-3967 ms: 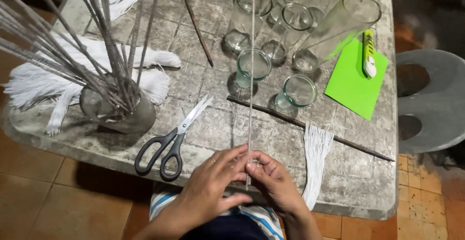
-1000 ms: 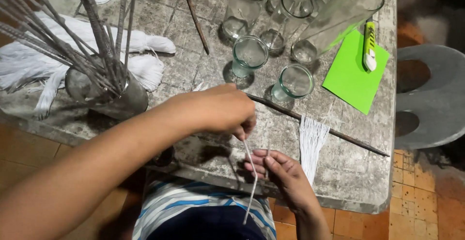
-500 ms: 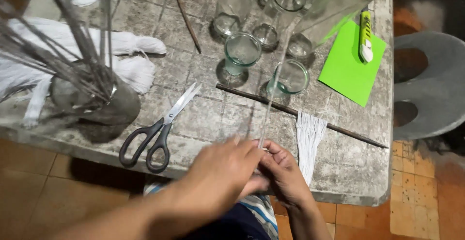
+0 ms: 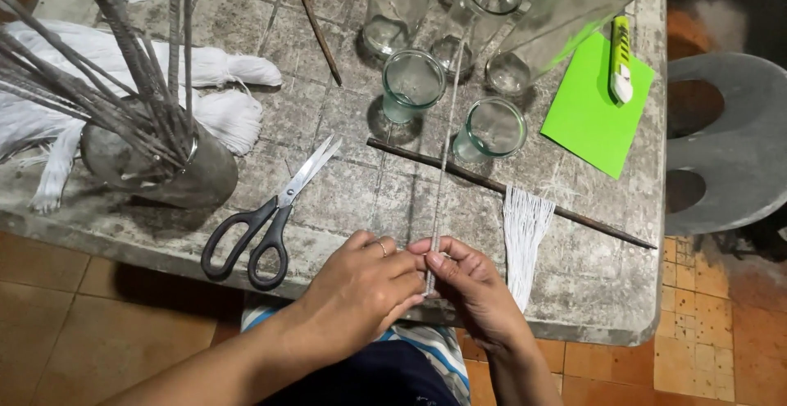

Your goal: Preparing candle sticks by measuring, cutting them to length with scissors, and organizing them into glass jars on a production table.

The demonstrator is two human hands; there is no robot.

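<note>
Both hands meet at the table's near edge around a long thin pale stick (image 4: 443, 160) that points away toward the glasses. My right hand (image 4: 475, 291) pinches its lower end between thumb and fingers. My left hand (image 4: 365, 287), a ring on one finger, closes on the same end from the left. A fringe of short white threads (image 4: 523, 234) lies just right of the hands, hanging from a thin dark stick (image 4: 508, 189) that lies across the table.
Black-handled scissors (image 4: 266, 217) lie open left of the hands. A grey pot (image 4: 164, 168) holds several coated sticks, with white yarn bundles (image 4: 221, 95) behind. Several glasses (image 4: 410, 82) stand at the back. A green card (image 4: 594, 119) carries a cutter (image 4: 620, 58). A grey stool (image 4: 721, 144) stands right.
My left arm, stretched across the table a second ago, has drawn back to the near edge. Both hands now grip the stick's lower end, and the stick stands out over the table.
</note>
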